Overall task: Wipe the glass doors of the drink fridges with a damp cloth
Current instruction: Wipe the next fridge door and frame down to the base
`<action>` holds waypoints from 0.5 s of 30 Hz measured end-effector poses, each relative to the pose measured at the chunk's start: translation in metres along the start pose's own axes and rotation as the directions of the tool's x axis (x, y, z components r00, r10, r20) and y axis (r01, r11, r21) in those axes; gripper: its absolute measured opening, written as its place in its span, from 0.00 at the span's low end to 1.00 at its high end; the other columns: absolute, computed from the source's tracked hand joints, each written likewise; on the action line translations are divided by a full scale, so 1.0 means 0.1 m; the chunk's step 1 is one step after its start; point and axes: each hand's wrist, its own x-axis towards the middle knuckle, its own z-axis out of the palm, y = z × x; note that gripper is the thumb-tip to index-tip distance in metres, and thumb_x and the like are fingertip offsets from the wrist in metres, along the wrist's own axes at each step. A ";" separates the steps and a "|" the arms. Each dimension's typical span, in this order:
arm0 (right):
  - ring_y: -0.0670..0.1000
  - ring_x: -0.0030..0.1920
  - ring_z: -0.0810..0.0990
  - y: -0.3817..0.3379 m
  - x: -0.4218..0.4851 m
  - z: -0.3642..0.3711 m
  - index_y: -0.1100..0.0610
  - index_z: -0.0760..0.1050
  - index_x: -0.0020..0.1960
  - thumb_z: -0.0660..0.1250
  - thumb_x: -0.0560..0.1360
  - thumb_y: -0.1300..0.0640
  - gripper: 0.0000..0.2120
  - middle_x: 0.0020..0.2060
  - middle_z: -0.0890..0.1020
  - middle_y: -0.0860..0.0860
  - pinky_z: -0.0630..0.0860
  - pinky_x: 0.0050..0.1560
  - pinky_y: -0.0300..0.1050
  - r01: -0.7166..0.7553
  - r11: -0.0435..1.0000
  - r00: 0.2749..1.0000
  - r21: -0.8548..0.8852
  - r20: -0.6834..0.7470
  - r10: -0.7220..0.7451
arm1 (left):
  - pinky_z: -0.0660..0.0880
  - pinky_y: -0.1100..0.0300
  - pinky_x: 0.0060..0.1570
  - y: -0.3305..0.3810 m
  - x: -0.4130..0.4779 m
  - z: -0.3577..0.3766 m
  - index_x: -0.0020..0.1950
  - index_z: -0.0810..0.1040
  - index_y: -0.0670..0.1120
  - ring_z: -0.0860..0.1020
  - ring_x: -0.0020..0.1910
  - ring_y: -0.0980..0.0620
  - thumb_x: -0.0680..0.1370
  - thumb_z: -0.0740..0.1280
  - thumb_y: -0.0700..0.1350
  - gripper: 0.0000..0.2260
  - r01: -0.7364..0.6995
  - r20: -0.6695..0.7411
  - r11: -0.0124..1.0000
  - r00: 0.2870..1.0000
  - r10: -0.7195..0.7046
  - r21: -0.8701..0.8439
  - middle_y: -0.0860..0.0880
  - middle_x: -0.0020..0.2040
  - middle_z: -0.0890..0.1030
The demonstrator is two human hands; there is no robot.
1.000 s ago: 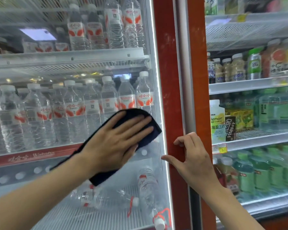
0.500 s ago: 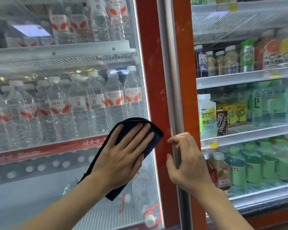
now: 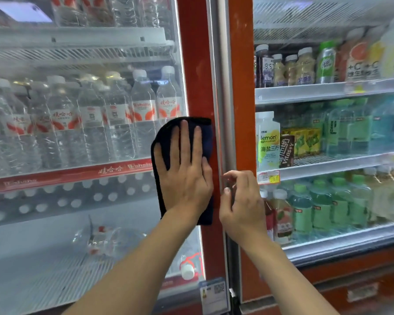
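Note:
My left hand (image 3: 184,171) lies flat, fingers straight and pointing up, pressing a dark navy cloth (image 3: 163,137) against the right edge of the left fridge's glass door (image 3: 82,201) and its red frame (image 3: 193,64). My right hand (image 3: 239,198) hovers just right of it, at the grey vertical strip (image 3: 221,87) between the two fridges, with fingers loosely curled and nothing in them. The right fridge's glass door (image 3: 350,123) is beyond it.
Rows of water bottles (image 3: 91,119) fill the left fridge's shelves; a few lie on its bottom rack. The right fridge holds green, yellow and juice drinks (image 3: 305,208) and a lemon carton (image 3: 267,142). A sticker with a QR code (image 3: 214,292) sits low on the frame.
My left hand slid the cloth right, from the glass onto the red frame, and turned upright. My right hand let go of the grey strip and now hovers beside it.

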 end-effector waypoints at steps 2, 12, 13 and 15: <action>0.47 0.49 0.72 -0.02 0.03 -0.04 0.59 0.74 0.57 0.60 0.76 0.65 0.12 0.50 0.75 0.50 0.72 0.49 0.40 -0.015 1.000 0.996 -0.005 -0.084 0.015 | 0.41 0.42 0.80 0.02 0.01 -0.04 0.84 0.51 0.47 0.49 0.83 0.47 0.85 0.50 0.50 0.27 0.018 0.020 1.000 1.000 -0.018 -0.024 0.45 0.84 0.51; 0.54 0.67 0.76 -0.82 0.31 0.42 0.67 0.75 0.66 0.55 0.85 0.62 0.16 0.63 0.78 0.60 0.73 0.71 0.48 0.146 0.952 0.963 0.269 -0.258 -0.075 | 0.61 0.56 0.76 -0.61 0.33 -0.62 0.74 0.70 0.36 0.74 0.68 0.50 0.71 0.51 0.41 0.31 -0.174 0.065 0.896 0.974 0.219 -0.409 0.44 0.68 0.79; 0.54 0.69 0.75 -0.90 0.34 0.52 0.67 0.74 0.67 0.56 0.85 0.61 0.16 0.66 0.77 0.60 0.72 0.72 0.49 0.126 0.953 0.965 0.275 -0.255 -0.055 | 0.62 0.57 0.75 -0.64 0.32 -0.68 0.73 0.71 0.38 0.71 0.69 0.56 0.73 0.51 0.43 0.29 -0.134 0.073 0.867 0.979 0.192 -0.479 0.47 0.69 0.78; 0.55 0.74 0.70 -0.97 0.35 0.71 0.65 0.72 0.72 0.61 0.84 0.62 0.17 0.72 0.73 0.59 0.68 0.76 0.50 0.101 0.976 0.970 0.192 -0.236 -0.054 | 0.68 0.58 0.69 -0.68 0.27 -0.78 0.68 0.74 0.42 0.71 0.63 0.61 0.73 0.56 0.41 0.24 -0.041 0.041 0.813 0.996 0.080 -0.581 0.51 0.64 0.81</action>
